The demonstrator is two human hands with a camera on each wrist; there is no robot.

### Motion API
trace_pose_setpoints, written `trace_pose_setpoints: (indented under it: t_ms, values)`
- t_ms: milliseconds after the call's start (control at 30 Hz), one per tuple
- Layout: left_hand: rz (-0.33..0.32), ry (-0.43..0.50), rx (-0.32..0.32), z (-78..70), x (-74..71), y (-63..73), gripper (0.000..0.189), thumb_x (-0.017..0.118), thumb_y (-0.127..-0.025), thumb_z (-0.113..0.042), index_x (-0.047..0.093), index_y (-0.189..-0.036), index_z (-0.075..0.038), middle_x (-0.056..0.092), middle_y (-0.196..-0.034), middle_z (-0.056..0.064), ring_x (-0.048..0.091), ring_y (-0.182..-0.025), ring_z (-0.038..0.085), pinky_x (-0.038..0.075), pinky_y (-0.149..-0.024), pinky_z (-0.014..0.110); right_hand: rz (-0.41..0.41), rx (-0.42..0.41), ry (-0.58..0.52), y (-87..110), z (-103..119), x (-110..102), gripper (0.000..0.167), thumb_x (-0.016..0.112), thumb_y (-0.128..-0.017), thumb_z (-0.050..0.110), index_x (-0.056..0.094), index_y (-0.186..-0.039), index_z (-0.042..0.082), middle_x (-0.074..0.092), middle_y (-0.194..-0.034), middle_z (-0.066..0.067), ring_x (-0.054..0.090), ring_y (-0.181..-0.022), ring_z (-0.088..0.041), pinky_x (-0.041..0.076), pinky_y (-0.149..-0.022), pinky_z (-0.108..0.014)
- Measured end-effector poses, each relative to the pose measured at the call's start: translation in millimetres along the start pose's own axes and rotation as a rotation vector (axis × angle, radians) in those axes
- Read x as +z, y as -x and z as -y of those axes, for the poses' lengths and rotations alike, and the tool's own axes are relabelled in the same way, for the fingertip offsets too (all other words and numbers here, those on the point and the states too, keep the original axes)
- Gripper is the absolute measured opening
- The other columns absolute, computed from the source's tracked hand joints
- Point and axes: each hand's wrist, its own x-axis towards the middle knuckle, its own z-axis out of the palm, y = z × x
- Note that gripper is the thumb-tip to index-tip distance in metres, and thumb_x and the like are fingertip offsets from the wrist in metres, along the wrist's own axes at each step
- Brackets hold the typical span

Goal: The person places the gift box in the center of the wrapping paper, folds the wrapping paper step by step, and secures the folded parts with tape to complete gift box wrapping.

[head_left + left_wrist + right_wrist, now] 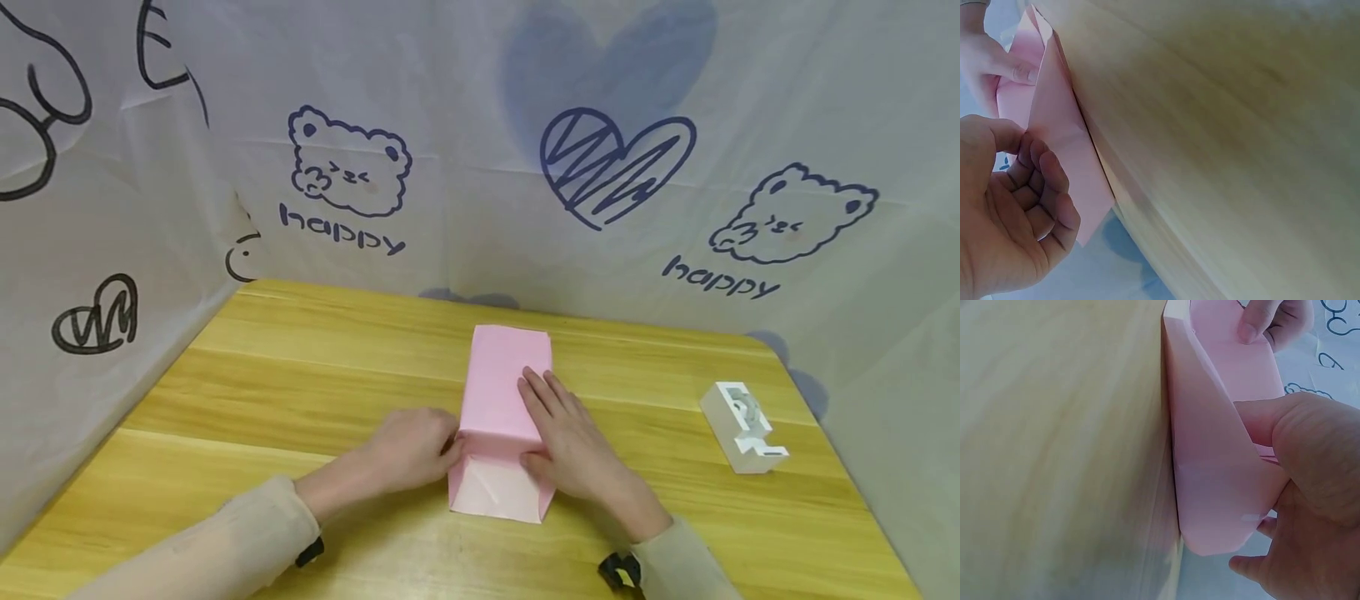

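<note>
A pink paper bag (504, 379) lies on the table, its mouth toward me with a paler inner face showing. At the left edge of the mouth, my left hand (420, 446) pinches the paper between thumb and curled fingers. My right hand (573, 442) rests on the right side, fingers stretched along the upper panel. In the right wrist view its thumb (1260, 422) reaches over the side wall into the mouth. The folded side of the bag (1063, 125) stands out in the left wrist view, close to the left fingertips.
A white tape dispenser (738, 433) stands on the right part of the wooden table (300, 375). Behind the table hangs a pale cloth (472, 167) printed with bears and hearts. Black camera mounts show at both wrists.
</note>
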Motion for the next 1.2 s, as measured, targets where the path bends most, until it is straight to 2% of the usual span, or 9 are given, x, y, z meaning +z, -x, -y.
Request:
trace_pose_setpoints:
  t_ms: [200, 433, 633, 733, 833, 933, 1100, 1200]
  values:
    - [0.014, 0.023, -0.021, 1.2, 1.9, 2.0, 0.039, 0.068, -0.097, -0.028, 0.049, -0.063, -0.022, 0.044, -0.057, -0.011, 0.041, -0.051, 0.005, 0.034, -0.043, 0.025, 0.0, 0.013, -0.005, -0.3, 1.8, 1.2, 0.1, 0.084, -0.088, 0.023, 0.023, -0.164, -0.001, 0.017, -0.173, -0.017, 0.013, -0.158, -0.042, 0.024, -0.123, -0.064]
    - [0.057, 0.026, -0.008, 2.3, 5.2, 4.0, 0.04, 0.072, -0.094, -0.028, 0.048, -0.062, -0.022, 0.044, -0.056, -0.011, 0.041, -0.049, 0.004, 0.035, -0.043, 0.025, 0.007, 0.026, -0.014, 0.1, 1.6, 0.4, 0.1, 0.083, -0.089, 0.023, 0.022, -0.164, 0.0, 0.016, -0.173, -0.016, 0.012, -0.159, -0.041, 0.023, -0.123, -0.065]
    - [0.085, -0.026, -0.008, -0.2, 8.6, 8.9, 0.04, 0.074, -0.09, -0.03, 0.048, -0.06, -0.021, 0.045, -0.055, -0.01, 0.041, -0.048, 0.006, 0.033, -0.041, 0.028, 0.016, 0.029, -0.013, 0.0, 1.6, 0.0, 0.1, 0.083, -0.089, 0.024, 0.022, -0.165, 0.001, 0.015, -0.173, -0.016, 0.012, -0.159, -0.041, 0.023, -0.123, -0.066]
    - [0.084, -0.051, -0.007, -2.1, 11.0, 10.5, 0.038, 0.073, -0.087, -0.028, 0.049, -0.059, -0.022, 0.046, -0.056, -0.01, 0.043, -0.049, 0.007, 0.034, -0.042, 0.031, 0.019, 0.03, -0.014, -0.3, 1.5, 0.1, 0.1, 0.083, -0.089, 0.024, 0.021, -0.165, 0.001, 0.015, -0.173, -0.015, 0.011, -0.159, -0.041, 0.023, -0.122, -0.066]
    - [0.104, -0.079, -0.008, -3.7, 12.4, 11.1, 0.038, 0.075, -0.084, -0.033, 0.049, -0.059, -0.024, 0.047, -0.055, -0.011, 0.044, -0.05, 0.007, 0.036, -0.043, 0.032, 0.015, 0.029, -0.017, -0.2, 1.3, 0.5, 0.1, 0.083, -0.089, 0.024, 0.021, -0.165, 0.002, 0.015, -0.173, -0.015, 0.011, -0.159, -0.041, 0.023, -0.122, -0.067]
    - [0.127, -0.078, -0.008, -6.2, 13.6, 12.0, 0.037, 0.074, -0.082, -0.034, 0.048, -0.058, -0.024, 0.046, -0.053, -0.011, 0.044, -0.05, 0.008, 0.036, -0.042, 0.032, 0.014, 0.028, -0.014, -0.2, 1.3, 0.7, 0.1, 0.083, -0.089, 0.024, 0.021, -0.165, 0.002, 0.015, -0.174, -0.015, 0.011, -0.159, -0.04, 0.023, -0.122, -0.067]
    - [0.12, -0.052, -0.014, -9.7, 15.9, 13.2, 0.034, 0.072, -0.081, -0.026, 0.047, -0.058, -0.022, 0.044, -0.051, -0.01, 0.043, -0.048, 0.009, 0.034, -0.041, 0.031, 0.018, 0.033, -0.014, -0.7, 1.6, 0.7, 0.1, 0.083, -0.09, 0.025, 0.021, -0.165, 0.002, 0.014, -0.174, -0.014, 0.011, -0.159, -0.04, 0.023, -0.122, -0.067]
    - [0.118, -0.047, -0.022, -10.3, 16.6, 13.5, 0.036, 0.072, -0.083, -0.027, 0.047, -0.057, -0.022, 0.045, -0.052, -0.01, 0.043, -0.048, 0.009, 0.035, -0.042, 0.031, 0.019, 0.036, -0.018, -0.5, 1.5, 0.5, 0.1, 0.083, -0.089, 0.024, 0.021, -0.165, 0.002, 0.015, -0.174, -0.015, 0.011, -0.159, -0.04, 0.023, -0.122, -0.067]
